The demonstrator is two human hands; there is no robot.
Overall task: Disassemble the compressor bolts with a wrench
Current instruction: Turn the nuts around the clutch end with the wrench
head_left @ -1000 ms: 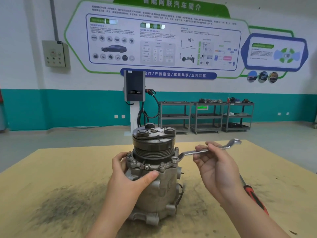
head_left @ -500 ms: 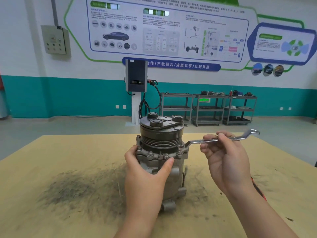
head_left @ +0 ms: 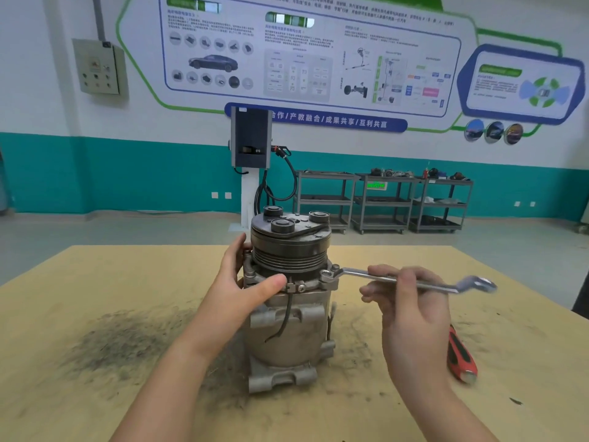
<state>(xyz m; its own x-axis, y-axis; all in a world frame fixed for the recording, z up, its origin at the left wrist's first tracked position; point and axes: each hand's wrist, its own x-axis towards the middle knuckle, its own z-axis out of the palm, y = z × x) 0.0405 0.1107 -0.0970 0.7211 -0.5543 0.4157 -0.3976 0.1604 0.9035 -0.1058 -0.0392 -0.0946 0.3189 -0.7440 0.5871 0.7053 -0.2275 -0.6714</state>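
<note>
Upright grey metal compressor [head_left: 288, 314] stands mid tan surface [head_left: 95, 282]. Left hand [head_left: 242, 288] wraps its flange; right hand [head_left: 411, 301] grips silver ring wrench [head_left: 382, 277], ring end seated on r. flange bolt [head_left: 326, 275].

Both hands [head_left: 245, 295] bare, no gloves; forearms uncovered to frame edge, no sleeves, watch or rings.

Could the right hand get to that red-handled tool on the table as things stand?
Probably yes. The red-handled tool lies bare on the table just beside the right hand, nothing between them, but that hand grips the wrench and must release it first.
</note>
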